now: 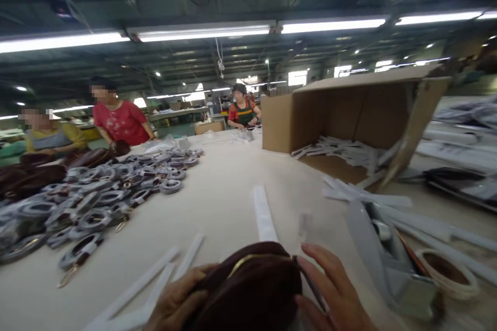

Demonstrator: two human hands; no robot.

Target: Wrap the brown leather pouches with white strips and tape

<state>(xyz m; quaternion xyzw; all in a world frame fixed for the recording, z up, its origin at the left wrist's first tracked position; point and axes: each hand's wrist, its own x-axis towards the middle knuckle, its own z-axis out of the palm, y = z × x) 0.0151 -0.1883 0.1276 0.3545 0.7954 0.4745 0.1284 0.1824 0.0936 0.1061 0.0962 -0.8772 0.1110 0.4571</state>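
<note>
A dark brown bag [252, 289] with a gold zipper [243, 262] along its top sits between my hands at the bottom of the head view. My left hand [180, 297] grips its left side, fingers curled against the edge. On the right, my right hand [330, 289] holds the bag's other side by the zipper end, where a dark strap or tab shows between the fingers. The bag's lower part is cut off by the frame. Just beyond it on the table lies a white strip [264, 214]. More white strips [155, 287] lie beside my left hand.
Wrapped coiled straps [101, 196] with gold clips heap on the left of the pale table [229, 176]. A cardboard box [277, 121] lies open at right, white strips inside. A grey tape dispenser [380, 253] and tape roll [446, 271] are nearby. Several people work across the table.
</note>
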